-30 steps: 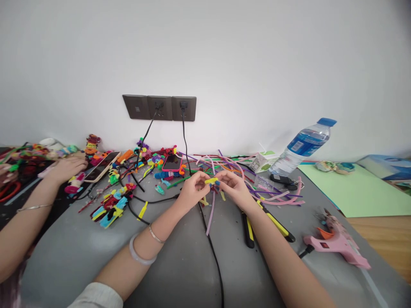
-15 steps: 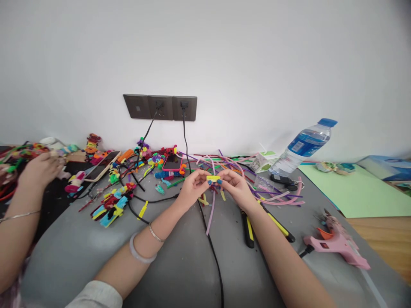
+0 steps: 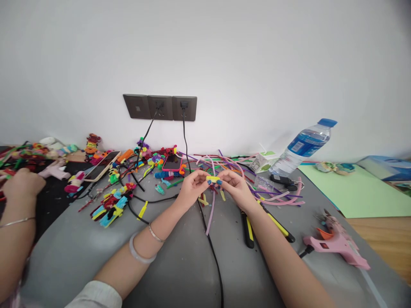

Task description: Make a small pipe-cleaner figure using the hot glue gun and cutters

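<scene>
Between my two hands is a short yellow piece of pipe cleaner point(image 3: 212, 179), held level above the table. My left hand point(image 3: 196, 187) pinches its left end with thumb and fingers. Its right end is gripped the same way by my right hand point(image 3: 231, 187). Beneath them a pink pipe cleaner point(image 3: 211, 214) lies on the table and runs toward me. Small yellow scraps point(image 3: 222, 195) are scattered just under my fingers. Pliers with black and yellow handles point(image 3: 248, 229) lie partly hidden under my right forearm.
A pink glue gun point(image 3: 337, 248) lies at the right, behind it a tilted water bottle point(image 3: 300, 145). Pipe-cleaner figures point(image 3: 114, 203) and phones point(image 3: 102, 166) crowd the left. A black cable point(image 3: 212, 252) crosses the table. Another person's hand point(image 3: 24, 186) is at far left.
My hands stay in nearly the same place on the yellow piece. The other person's hand has moved left and down, uncovering a pale pink glue gun.
</scene>
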Motion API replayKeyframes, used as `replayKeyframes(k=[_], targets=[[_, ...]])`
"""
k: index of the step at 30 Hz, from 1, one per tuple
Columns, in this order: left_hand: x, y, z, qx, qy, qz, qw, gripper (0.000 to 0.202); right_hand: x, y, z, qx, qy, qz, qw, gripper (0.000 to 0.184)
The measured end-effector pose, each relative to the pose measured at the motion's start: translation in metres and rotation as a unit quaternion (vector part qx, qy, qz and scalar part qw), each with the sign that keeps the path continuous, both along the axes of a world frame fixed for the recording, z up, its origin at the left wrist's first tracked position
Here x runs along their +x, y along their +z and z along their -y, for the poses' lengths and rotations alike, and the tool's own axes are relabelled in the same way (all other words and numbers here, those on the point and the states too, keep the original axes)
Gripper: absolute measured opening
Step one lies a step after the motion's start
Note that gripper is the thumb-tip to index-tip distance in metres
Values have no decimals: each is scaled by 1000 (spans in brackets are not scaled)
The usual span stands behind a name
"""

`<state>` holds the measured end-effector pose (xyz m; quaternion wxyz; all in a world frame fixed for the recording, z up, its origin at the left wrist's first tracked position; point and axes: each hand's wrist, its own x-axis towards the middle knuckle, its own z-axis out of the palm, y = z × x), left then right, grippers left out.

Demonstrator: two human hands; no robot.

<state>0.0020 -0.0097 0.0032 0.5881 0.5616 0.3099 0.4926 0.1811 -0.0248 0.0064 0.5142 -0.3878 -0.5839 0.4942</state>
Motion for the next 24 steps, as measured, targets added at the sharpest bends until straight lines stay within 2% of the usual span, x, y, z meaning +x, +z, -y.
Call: replayKeyframes(k=[8, 24], targets=[[-1, -1, -1, 9, 1, -2, 1000, 22, 0, -2, 0, 41, -15, 2, 999, 24], [-1, -1, -2, 47, 14, -15, 999, 17, 1, -1, 1, 33, -10, 1, 999, 24]])
